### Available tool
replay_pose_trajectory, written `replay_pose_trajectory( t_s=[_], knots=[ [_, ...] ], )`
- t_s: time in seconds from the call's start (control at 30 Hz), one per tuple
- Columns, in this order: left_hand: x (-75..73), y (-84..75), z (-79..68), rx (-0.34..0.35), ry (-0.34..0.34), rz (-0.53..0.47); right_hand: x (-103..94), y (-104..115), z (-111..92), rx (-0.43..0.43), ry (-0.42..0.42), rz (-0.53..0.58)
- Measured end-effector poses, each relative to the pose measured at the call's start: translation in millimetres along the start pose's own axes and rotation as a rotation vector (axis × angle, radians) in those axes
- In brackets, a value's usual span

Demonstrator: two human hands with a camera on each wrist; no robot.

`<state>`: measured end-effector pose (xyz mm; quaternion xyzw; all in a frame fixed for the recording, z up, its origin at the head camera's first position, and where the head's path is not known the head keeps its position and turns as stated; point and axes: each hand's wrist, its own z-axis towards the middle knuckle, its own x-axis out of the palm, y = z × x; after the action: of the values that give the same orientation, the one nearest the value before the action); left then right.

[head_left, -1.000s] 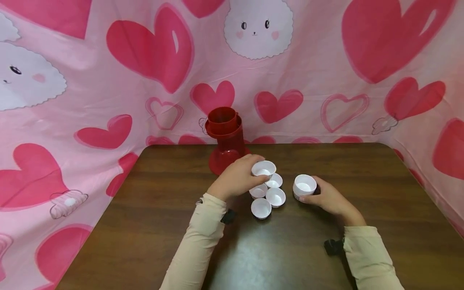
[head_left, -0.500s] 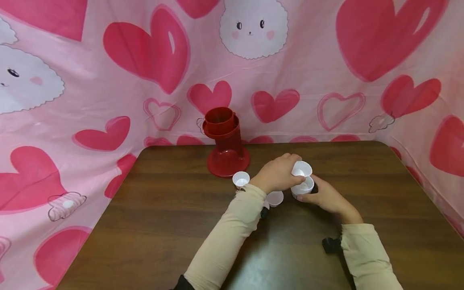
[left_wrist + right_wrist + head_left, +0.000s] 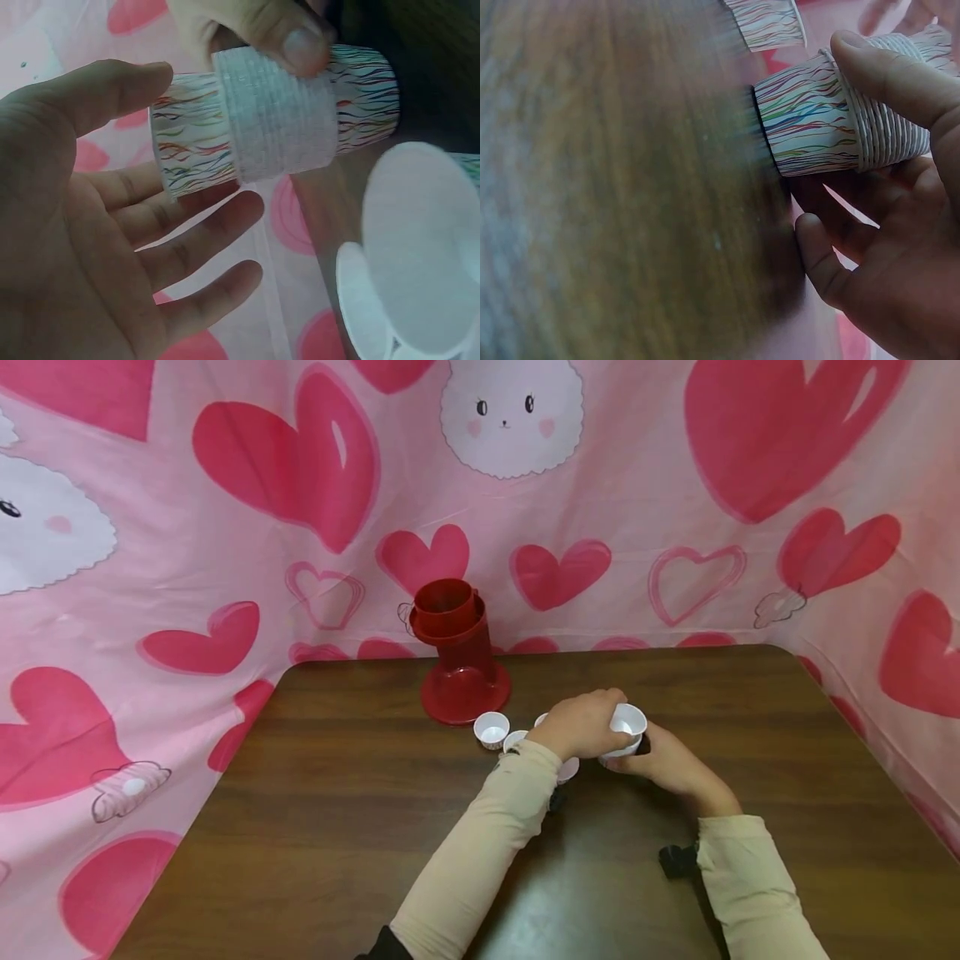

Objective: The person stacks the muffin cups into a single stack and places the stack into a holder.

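A nested stack of white paper cups [image 3: 810, 116] with coloured wavy lines stands on the table, its rims packed closely together. My right hand [image 3: 670, 764] grips this stack from the right, thumb [image 3: 885, 71] pressed along the rims. From above, my left hand [image 3: 581, 724] holds the topmost cup [image 3: 195, 135] between thumb and fingers; its lower part sits inside the stack. Several more small white cups [image 3: 491, 732] stand just left of the stack, partly hidden under my left hand and wrist. One of them shows its white inside [image 3: 420, 247] in the left wrist view.
A red plastic tube [image 3: 461, 681] with a wide round base and a cup-shaped top stands near the table's back edge. The brown wooden table [image 3: 337, 827] meets a pink heart-patterned cloth [image 3: 630, 485] behind it and at the sides.
My left hand has carried a cup rightward from the group and lowered it into the stack. My right hand has stayed around the stack. The view has shifted slightly.
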<state>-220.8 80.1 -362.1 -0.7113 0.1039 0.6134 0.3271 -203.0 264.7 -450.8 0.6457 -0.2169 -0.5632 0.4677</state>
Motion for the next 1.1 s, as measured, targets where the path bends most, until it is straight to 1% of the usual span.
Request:
replay_pose_trajectory(
  t_s=[0.23,0.43,0.6,0.67,0.77,0.87,0.97,1.1],
  knots=[
    [2.5,1.9,-0.1,-0.013,0.004,0.016,-1.1,-0.7,0.3,-0.003,-0.011,-0.010],
    [4.8,5.4,1.0,-0.026,0.031,-0.016,-0.9,-0.3,-0.4,-0.013,-0.013,-0.006],
    [6.0,8.5,2.3,-0.015,0.059,-0.006,-0.4,-1.8,0.1,-0.028,-0.010,-0.014],
    [6.9,9.5,2.5,-0.022,0.068,0.000,0.0,-2.0,0.3,-0.029,-0.010,-0.022],
    [8.5,9.6,2.4,-0.056,0.073,0.007,0.8,-1.7,0.5,-0.022,-0.008,-0.030],
    [9.2,6.8,3.6,-0.079,0.065,0.037,0.7,-2.4,0.5,-0.006,-0.004,-0.016],
    [10.0,1.2,6.7,-0.091,0.054,0.093,-2.6,-4.0,0.0,0.005,-0.005,-0.007],
    [13.0,-5.3,12.5,-0.102,0.037,0.155,-8.5,-7.4,-0.2,-0.002,-0.011,-0.007]
  ],
)
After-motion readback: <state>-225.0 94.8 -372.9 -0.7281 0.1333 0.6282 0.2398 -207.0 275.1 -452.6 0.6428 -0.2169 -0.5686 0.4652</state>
